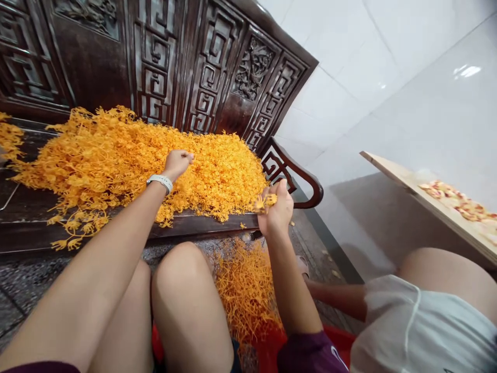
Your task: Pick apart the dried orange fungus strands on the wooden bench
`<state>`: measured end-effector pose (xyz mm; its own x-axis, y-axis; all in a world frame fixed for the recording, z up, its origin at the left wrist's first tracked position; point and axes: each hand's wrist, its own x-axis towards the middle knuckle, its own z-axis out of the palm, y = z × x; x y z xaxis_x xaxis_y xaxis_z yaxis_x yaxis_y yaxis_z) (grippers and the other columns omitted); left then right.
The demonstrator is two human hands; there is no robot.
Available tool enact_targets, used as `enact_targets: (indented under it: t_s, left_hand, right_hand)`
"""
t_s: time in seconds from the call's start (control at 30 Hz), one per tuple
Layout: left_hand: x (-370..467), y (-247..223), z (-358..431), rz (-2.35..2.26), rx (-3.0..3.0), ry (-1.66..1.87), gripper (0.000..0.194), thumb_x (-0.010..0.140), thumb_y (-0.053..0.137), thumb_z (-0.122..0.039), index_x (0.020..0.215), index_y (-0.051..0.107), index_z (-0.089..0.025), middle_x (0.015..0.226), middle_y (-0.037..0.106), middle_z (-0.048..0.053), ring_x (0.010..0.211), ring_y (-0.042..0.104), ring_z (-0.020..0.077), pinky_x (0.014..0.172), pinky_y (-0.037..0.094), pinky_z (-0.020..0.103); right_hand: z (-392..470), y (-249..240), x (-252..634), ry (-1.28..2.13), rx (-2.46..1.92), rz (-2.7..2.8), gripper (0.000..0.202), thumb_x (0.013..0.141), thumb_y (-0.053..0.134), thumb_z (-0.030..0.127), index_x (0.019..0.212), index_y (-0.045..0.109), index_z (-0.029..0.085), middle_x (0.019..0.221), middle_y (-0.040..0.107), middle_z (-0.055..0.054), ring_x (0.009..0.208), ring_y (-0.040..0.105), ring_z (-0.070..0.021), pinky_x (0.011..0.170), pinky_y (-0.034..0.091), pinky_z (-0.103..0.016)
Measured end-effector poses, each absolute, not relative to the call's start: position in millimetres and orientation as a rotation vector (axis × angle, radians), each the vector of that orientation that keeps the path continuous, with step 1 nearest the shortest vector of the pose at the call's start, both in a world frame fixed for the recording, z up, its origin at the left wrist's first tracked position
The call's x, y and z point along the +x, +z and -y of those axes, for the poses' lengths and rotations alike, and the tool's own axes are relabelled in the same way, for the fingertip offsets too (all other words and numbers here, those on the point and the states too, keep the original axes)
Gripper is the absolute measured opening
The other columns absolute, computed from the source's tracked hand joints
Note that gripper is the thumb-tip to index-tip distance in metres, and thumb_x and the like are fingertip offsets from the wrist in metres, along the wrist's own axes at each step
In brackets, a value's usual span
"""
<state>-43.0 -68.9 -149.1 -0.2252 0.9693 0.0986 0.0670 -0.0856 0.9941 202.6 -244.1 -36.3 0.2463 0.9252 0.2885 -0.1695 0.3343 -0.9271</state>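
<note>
A wide heap of orange flower-like pieces, apparently plastic [128, 150], covers the seat of a dark carved wooden bench. Over the middle of this heap is my left hand [178, 163], its fingers curled together; whatever may be in them is too small to make out. My right hand [277, 210] is by the bench's right end, palm turned up, fingers closed around a few orange flower pieces [265, 202]. Below it, between my knee and forearm, lies a loose tangle of thin orange stems [246, 290].
The bench's carved back [217, 62] rises behind the heap, and its curved armrest [310, 191] juts out near my right hand. A red container [267, 336] sits low by my right arm. At right are another person's leg [446, 274] and a wooden board [411, 189] bearing red-and-yellow pieces.
</note>
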Motion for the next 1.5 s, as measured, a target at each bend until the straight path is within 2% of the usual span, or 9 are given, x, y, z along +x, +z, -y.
enact_targets:
  t_s: [0.17, 0.23, 0.4, 0.57, 0.83, 1.0, 1.1, 1.23, 1.5]
  left_hand:
    - [-5, -108, 93, -1.361, 1.46, 1.472, 0.035, 0.097, 0.063, -0.031, 0.066, 0.052, -0.019, 0.071, 0.061, 0.004, 0.068, 0.052, 0.0157, 0.07, 0.04, 0.03]
    - [19, -87, 108, -1.103, 1.282, 1.501, 0.035, 0.107, 0.049, -0.039, 0.077, 0.048, -0.021, 0.075, 0.063, 0.003, 0.062, 0.052, 0.0133, 0.062, 0.038, 0.028]
    - [64, -57, 145, -0.633, 1.167, 1.296, 0.045, 0.1, 0.057, -0.065, 0.087, 0.046, -0.023, 0.079, 0.062, 0.001, 0.048, 0.038, 0.0063, 0.049, 0.027, 0.025]
    - [78, -65, 158, -0.477, 1.184, 1.25, 0.057, 0.066, 0.1, -0.037, 0.099, 0.058, -0.019, 0.088, 0.064, 0.001, 0.071, 0.058, 0.0092, 0.06, 0.041, 0.023]
    - [73, -72, 151, -0.522, 1.274, 1.22, 0.031, 0.083, 0.086, -0.042, 0.077, 0.07, -0.016, 0.071, 0.06, 0.001, 0.051, 0.041, 0.0064, 0.048, 0.028, 0.026]
    - [74, -71, 151, -0.608, 1.416, 1.273, 0.03, 0.092, 0.077, -0.035, 0.074, 0.063, -0.017, 0.066, 0.057, -0.001, 0.056, 0.044, 0.0086, 0.056, 0.035, 0.026]
    - [78, -69, 154, -0.644, 1.47, 1.33, 0.029, 0.094, 0.074, -0.028, 0.073, 0.058, -0.017, 0.069, 0.057, -0.001, 0.064, 0.048, 0.0102, 0.063, 0.04, 0.025]
    - [81, -61, 165, -0.618, 1.255, 1.265, 0.027, 0.09, 0.078, -0.033, 0.078, 0.06, -0.016, 0.073, 0.059, 0.0, 0.057, 0.048, 0.0087, 0.053, 0.038, 0.023]
    - [64, -62, 166, -0.558, 1.287, 1.024, 0.038, 0.073, 0.091, -0.045, 0.076, 0.064, -0.017, 0.072, 0.061, 0.0, 0.049, 0.046, 0.0065, 0.044, 0.037, 0.021]
  right_hand:
    - [218, -43, 201, 1.108, -0.908, 0.786, 0.055, 0.098, 0.061, 0.064, 0.069, 0.037, 0.024, 0.055, 0.033, 0.009, 0.04, 0.023, -0.0048, 0.038, 0.019, -0.022]
    - [204, -46, 196, 1.172, -0.91, 0.706, 0.056, 0.102, 0.054, 0.064, 0.069, 0.035, 0.023, 0.054, 0.033, 0.009, 0.04, 0.022, -0.0046, 0.038, 0.02, -0.021]
    - [173, -46, 183, 1.095, -0.944, 0.546, 0.052, 0.108, 0.043, 0.059, 0.071, 0.036, 0.023, 0.054, 0.035, 0.01, 0.038, 0.025, -0.0046, 0.037, 0.023, -0.02]
    - [160, -48, 180, 0.879, -0.979, 0.51, 0.042, 0.106, 0.048, 0.058, 0.081, 0.043, 0.024, 0.061, 0.045, 0.008, 0.041, 0.04, -0.0063, 0.037, 0.029, -0.02]
    - [162, -59, 180, 0.757, -0.948, 0.746, 0.051, 0.099, 0.047, 0.072, 0.08, 0.039, 0.025, 0.064, 0.045, 0.007, 0.043, 0.038, -0.0074, 0.038, 0.027, -0.021]
    - [161, -64, 182, 0.601, -1.046, 0.793, 0.055, 0.099, 0.03, 0.076, 0.092, 0.049, 0.025, 0.083, 0.053, -0.001, 0.062, 0.056, -0.0133, 0.046, 0.036, -0.021]
    - [162, -67, 182, 0.324, -1.066, 0.941, 0.05, 0.101, 0.036, 0.07, 0.092, 0.052, 0.024, 0.088, 0.053, -0.003, 0.077, 0.058, -0.0153, 0.06, 0.046, -0.025]
    - [165, -68, 178, 0.236, -1.035, 1.001, 0.047, 0.102, 0.043, 0.066, 0.079, 0.042, 0.025, 0.075, 0.043, 0.003, 0.066, 0.048, -0.012, 0.061, 0.046, -0.025]
    - [161, -69, 191, 0.71, -1.032, 1.084, 0.058, 0.095, 0.05, 0.077, 0.073, 0.037, 0.026, 0.055, 0.036, 0.008, 0.044, 0.039, -0.0094, 0.043, 0.031, -0.024]
